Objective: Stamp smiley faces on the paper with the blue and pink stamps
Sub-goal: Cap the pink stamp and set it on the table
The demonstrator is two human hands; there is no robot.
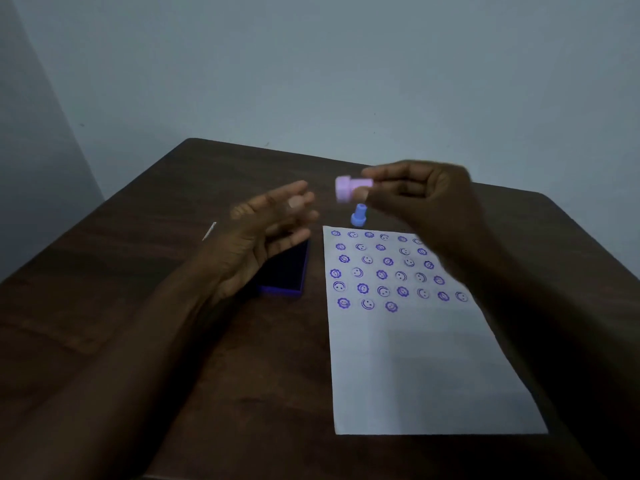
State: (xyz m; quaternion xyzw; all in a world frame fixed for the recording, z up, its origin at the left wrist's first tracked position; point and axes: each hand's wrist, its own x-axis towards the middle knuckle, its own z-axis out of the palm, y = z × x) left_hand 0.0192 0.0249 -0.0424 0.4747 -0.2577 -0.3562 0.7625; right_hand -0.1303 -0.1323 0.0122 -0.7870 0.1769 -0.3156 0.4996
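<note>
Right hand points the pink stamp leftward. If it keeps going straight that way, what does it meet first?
Probably the left hand's fingertips, open just left of the pink stamp held by the right hand; depth is unclear.

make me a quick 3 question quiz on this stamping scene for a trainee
1. True or false: the right hand holds the pink stamp in the air.
2. Where is the blue stamp? A) in the left hand B) standing on the table just past the paper's far edge C) on the ink pad
3. Which part of the paper is still unstamped?

Key: 1 true; 2 B; 3 the near part, closest to the person.
</note>
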